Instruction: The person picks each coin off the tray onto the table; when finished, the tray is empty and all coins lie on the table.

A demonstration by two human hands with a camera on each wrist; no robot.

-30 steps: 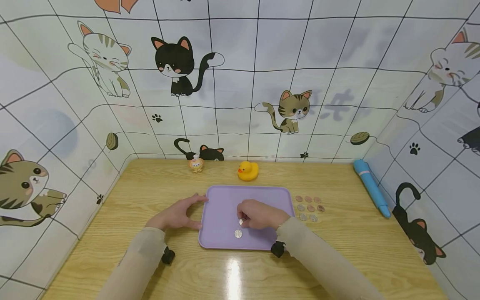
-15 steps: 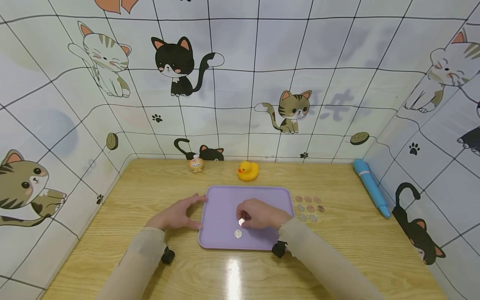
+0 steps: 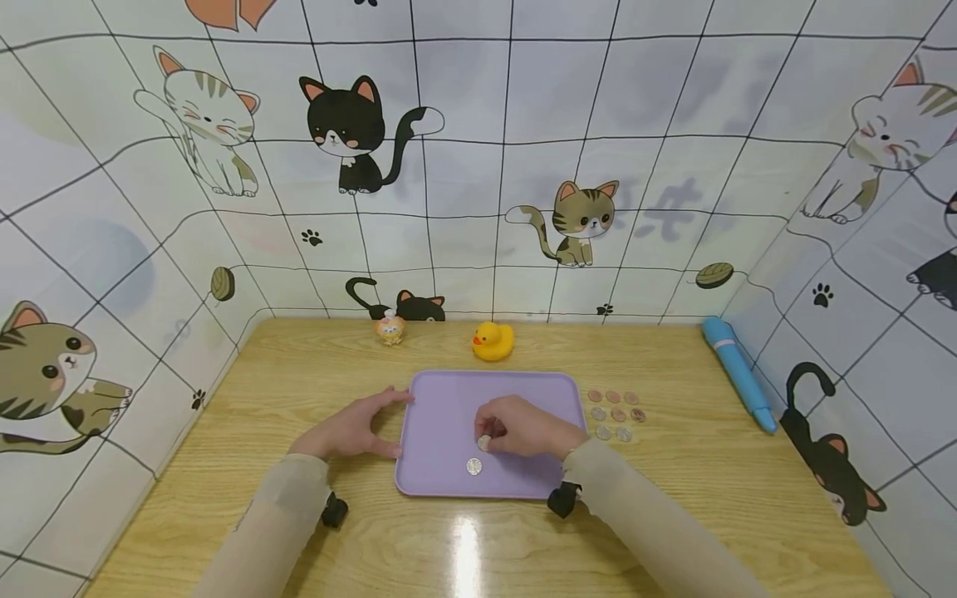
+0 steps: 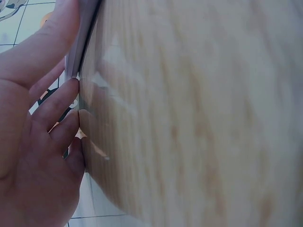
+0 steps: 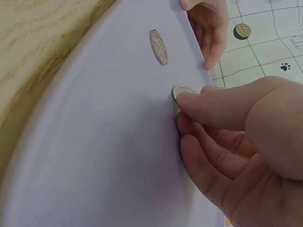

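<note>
My right hand is over the middle of a lilac tray. Between thumb and fingers it pinches a silver coin, tilted up close to the tray's surface. A second silver coin lies flat on the tray, just nearer to me. At the tray's left edge my left hand rests with thumb and fingers spread, their tips right at the rim. In the left wrist view its fingers are loosely bent along the table beside the tray.
Right of the tray, several copper and silver coins lie in rows on the wooden table. Behind it stand a yellow rubber duck and a small figurine. A blue pen-shaped object lies at the far right by the wall.
My right hand has shifted slightly to the right with the pinched coin, which now shows more of its face. The left hand and the flat coin stay in place.
</note>
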